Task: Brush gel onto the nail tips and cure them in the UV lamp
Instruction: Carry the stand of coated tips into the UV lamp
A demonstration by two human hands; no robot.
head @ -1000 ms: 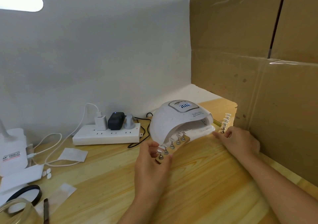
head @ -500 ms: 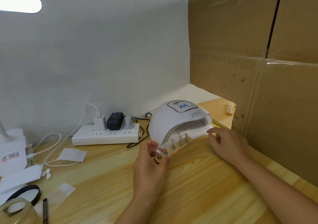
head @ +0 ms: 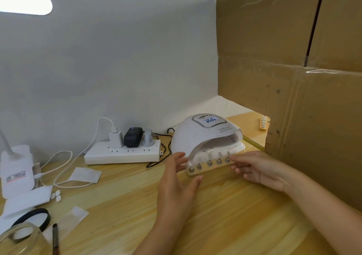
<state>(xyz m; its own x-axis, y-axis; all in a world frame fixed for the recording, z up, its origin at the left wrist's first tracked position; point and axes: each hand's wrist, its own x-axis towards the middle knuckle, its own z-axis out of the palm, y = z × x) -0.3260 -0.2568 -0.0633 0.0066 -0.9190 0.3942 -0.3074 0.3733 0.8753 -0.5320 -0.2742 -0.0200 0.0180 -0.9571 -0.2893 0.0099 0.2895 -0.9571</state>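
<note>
A wooden strip (head: 209,166) carrying several clear nail tips on metal stands lies across the mouth of the white UV lamp (head: 203,135), whose display is lit. My left hand (head: 176,180) holds the strip's left end between thumb and fingers. My right hand (head: 256,169) touches the strip's right end with its fingertips. A second strip of nail tips (head: 263,123) sits at the back right beside the cardboard. A brush (head: 55,239) lies at the lower left.
A cardboard wall (head: 293,78) closes off the right side. A power strip (head: 123,154) with plugs and cables sits left of the lamp. At the far left are a white desk-lamp base (head: 16,168), paper wipes, a black ring lid (head: 31,218) and a glass jar (head: 21,241).
My right hand came left from the lamp's right edge to the strip's right end. The strip turned more level across the lamp's mouth, my left hand still on its left end.
</note>
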